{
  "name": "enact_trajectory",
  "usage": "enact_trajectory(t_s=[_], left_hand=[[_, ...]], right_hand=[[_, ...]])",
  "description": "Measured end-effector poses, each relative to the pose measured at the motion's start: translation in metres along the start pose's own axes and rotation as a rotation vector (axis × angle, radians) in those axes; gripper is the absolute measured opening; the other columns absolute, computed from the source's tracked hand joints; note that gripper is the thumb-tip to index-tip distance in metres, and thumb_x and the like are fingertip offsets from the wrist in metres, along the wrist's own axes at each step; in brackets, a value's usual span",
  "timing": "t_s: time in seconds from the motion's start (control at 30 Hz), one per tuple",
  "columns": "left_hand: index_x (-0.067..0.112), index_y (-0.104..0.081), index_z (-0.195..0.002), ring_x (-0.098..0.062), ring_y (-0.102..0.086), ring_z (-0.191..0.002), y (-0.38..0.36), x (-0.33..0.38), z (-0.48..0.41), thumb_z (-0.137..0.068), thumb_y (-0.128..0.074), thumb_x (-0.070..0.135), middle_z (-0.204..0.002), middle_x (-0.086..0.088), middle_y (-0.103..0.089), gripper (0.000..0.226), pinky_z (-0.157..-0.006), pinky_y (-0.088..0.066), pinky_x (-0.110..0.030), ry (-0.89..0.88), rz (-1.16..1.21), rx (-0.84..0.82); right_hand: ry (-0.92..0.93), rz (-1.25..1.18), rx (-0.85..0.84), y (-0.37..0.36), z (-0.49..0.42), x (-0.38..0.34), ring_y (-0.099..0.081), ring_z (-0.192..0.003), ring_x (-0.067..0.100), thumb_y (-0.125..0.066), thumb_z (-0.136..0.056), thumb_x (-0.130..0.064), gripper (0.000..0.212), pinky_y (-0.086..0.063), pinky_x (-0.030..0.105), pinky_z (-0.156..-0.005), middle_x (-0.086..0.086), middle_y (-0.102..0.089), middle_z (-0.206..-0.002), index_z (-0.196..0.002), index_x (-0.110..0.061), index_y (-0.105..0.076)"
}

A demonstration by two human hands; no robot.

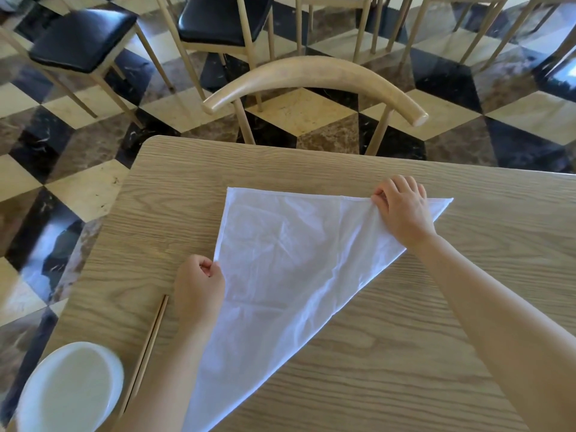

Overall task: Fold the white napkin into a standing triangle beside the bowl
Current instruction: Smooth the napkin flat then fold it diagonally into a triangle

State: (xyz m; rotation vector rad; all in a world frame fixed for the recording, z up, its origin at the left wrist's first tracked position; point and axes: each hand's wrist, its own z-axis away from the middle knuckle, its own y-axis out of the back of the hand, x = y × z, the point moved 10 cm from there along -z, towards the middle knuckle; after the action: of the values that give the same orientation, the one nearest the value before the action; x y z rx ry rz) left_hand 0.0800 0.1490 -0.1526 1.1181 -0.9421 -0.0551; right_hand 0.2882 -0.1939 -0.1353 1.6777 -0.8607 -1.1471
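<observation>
Wood-grain desk (389, 353). Beyond its far edge: curved pale wooden chair back (311, 73); marble floor (78, 182) in black, cream, brown cube pattern (glossy, reflecting daylight); further black-cushioned chairs (84, 35).

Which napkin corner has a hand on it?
The far right corner of the white napkin: the right hand presses there. The far left corner lies bare; the left hand pinches the left edge lower down.

On the table (405, 353) lies one white napkin (290, 263), with one white bowl (70, 391) at its near left corner and one pair of chopsticks (146, 350) just right of the bowl. Two hands touch the napkin. At least three chairs stand beyond the table.
</observation>
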Motion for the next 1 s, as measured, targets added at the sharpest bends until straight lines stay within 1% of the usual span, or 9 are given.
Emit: enact_trajectory(t_s=[0.23,0.33,0.43,0.5,0.53,0.63,0.83,0.93,1.0], left_hand=[[0.009,-0.055,-0.086,-0.032,-0.056,-0.081,-0.003,0.005,-0.005,-0.082,-0.051,0.011,-0.083,-0.01,-0.062,0.006,-0.062,-0.038,-0.035,0.029,-0.12,-0.036],[0.002,-0.057,-0.107,-0.039,-0.053,-0.098,-0.01,0.062,-0.007,-0.081,-0.056,0.006,-0.102,-0.018,-0.062,0.026,-0.079,-0.043,-0.045,-0.354,-0.238,0.02],[0.003,-0.05,-0.128,-0.034,-0.049,-0.12,-0.063,0.123,0.004,-0.089,-0.04,0.02,-0.129,-0.016,-0.056,0.043,-0.099,-0.037,-0.046,-0.696,-0.22,-0.182],[0.007,-0.045,-0.135,-0.029,-0.043,-0.13,-0.102,0.139,0.018,-0.09,-0.028,0.031,-0.139,-0.012,-0.049,0.053,-0.108,-0.026,-0.045,-0.809,-0.299,-0.317],[0.01,-0.043,-0.137,-0.027,-0.039,-0.134,-0.114,0.139,0.021,-0.09,-0.026,0.035,-0.143,-0.009,-0.046,0.056,-0.11,-0.02,-0.044,-0.836,-0.363,-0.325],[0.015,-0.03,-0.144,-0.022,-0.023,-0.142,-0.122,0.121,0.012,-0.091,-0.019,0.045,-0.152,-0.003,-0.029,0.062,-0.115,-0.008,-0.043,-0.765,-0.498,-0.259],[0.018,-0.011,-0.149,-0.016,-0.004,-0.145,-0.116,0.111,0.0,-0.083,-0.005,0.055,-0.158,0.0,-0.008,0.075,-0.117,0.001,-0.041,-0.644,-0.538,-0.217],[0.017,-0.007,-0.149,-0.016,-0.002,-0.145,-0.116,0.108,-0.002,-0.086,-0.008,0.055,-0.158,0.0,-0.004,0.074,-0.117,0.002,-0.04,-0.629,-0.555,-0.224],[0.016,-0.004,-0.149,-0.017,0.002,-0.145,-0.117,0.105,-0.003,-0.093,-0.017,0.052,-0.158,-0.002,-0.001,0.068,-0.117,0.005,-0.041,-0.578,-0.564,-0.249]], right_hand=[[-0.04,-0.023,-0.007,0.0,0.001,0.01,-0.048,-0.101,0.029,-0.051,-0.092,-0.018,0.013,-0.033,0.037,-0.093,0.01,-0.059,-0.098,-0.091,-0.007,-0.059],[-0.024,0.01,0.004,0.01,0.004,0.006,-0.05,-0.101,0.032,-0.048,-0.093,-0.022,0.02,-0.034,0.04,-0.091,0.011,-0.059,-0.101,-0.098,-0.007,-0.06],[0.086,-0.058,-0.061,0.002,0.016,-0.039,-0.05,-0.114,0.036,-0.044,-0.093,-0.023,0.034,-0.034,0.044,-0.1,0.015,-0.06,-0.12,-0.118,-0.005,-0.058],[0.226,-0.085,-0.162,-0.023,0.038,-0.086,-0.046,-0.127,0.031,-0.039,-0.093,-0.026,0.043,-0.03,0.042,-0.109,0.013,-0.054,-0.134,-0.128,-0.005,-0.052],[0.276,-0.068,-0.212,-0.037,0.05,-0.104,-0.043,-0.13,0.028,-0.036,-0.093,-0.031,0.048,-0.026,0.041,-0.113,0.011,-0.05,-0.139,-0.132,-0.006,-0.049],[0.256,0.03,-0.282,-0.059,0.067,-0.104,-0.033,-0.138,0.024,-0.029,-0.092,-0.043,0.058,-0.011,0.036,-0.115,0.005,-0.038,-0.148,-0.14,-0.011,-0.038],[-0.042,0.15,-0.226,-0.03,0.058,-0.001,-0.005,-0.145,0.015,-0.013,-0.089,-0.053,0.067,0.001,0.033,-0.117,-0.002,-0.011,-0.158,-0.148,-0.021,-0.014],[-0.106,0.174,-0.242,-0.022,0.058,0.024,0.003,-0.145,0.011,-0.013,-0.092,-0.051,0.063,0.005,0.03,-0.117,-0.003,-0.003,-0.159,-0.149,-0.024,-0.006],[-0.117,0.172,-0.257,-0.023,0.057,0.025,0.006,-0.145,0.011,-0.019,-0.097,-0.047,0.059,0.006,0.031,-0.117,-0.003,0.0,-0.159,-0.149,-0.024,-0.004]])
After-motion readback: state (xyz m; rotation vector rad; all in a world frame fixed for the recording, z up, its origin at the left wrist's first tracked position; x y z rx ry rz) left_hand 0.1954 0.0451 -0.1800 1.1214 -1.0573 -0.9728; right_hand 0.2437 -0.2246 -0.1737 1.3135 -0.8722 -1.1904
